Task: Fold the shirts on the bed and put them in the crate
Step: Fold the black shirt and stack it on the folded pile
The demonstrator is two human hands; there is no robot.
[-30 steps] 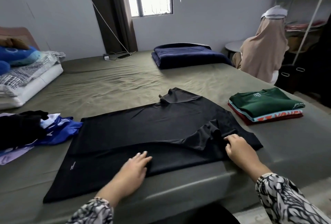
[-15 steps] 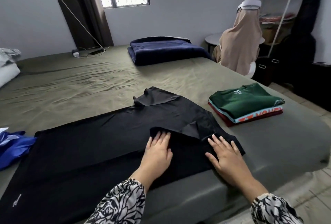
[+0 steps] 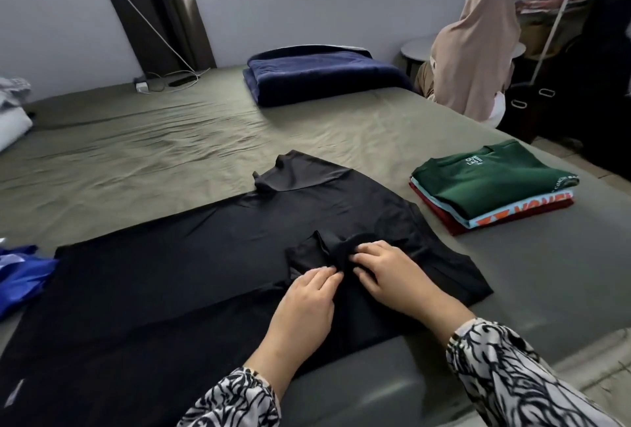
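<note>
The black shirt (image 3: 191, 276) lies flat on the bed (image 3: 170, 153) at the near edge, filling the middle and the 8 o'clock part of the view. Both hands work its near sleeve (image 3: 321, 250), which is turned in over the body just right of centre. The left hand (image 3: 304, 307) has its fingertips pinched on the sleeve cloth from the 7 o'clock side, and the right hand (image 3: 392, 273) curls its fingers into the bunched cloth from the 4 o'clock side, so each holds sleeve fabric with the fingers drawn in close. The step looks to be setting the sleeve inside the shirt's outline. To do it well, pull the bunched part flat rather than pressing the wrinkle down, lay the sleeve's edge parallel to the side fold, then smooth outward with flat palms before the next fold. The thin cloth will likely slide, so keep one hand pinning it while the other tugs. The shirt's long axis runs from 8 o'clock to 2 o'clock, the hem end toward 8 and the shoulders toward 2. The far sleeve (image 3: 297, 170) sticks out toward 12 and is not yet folded in. A folded stack (image 3: 491, 187) sits at 2 o'clock, well apart from the hands, and unfolded blue clothes (image 3: 20, 273) lie at 9 o'clock. No crate shows in this view.
</note>
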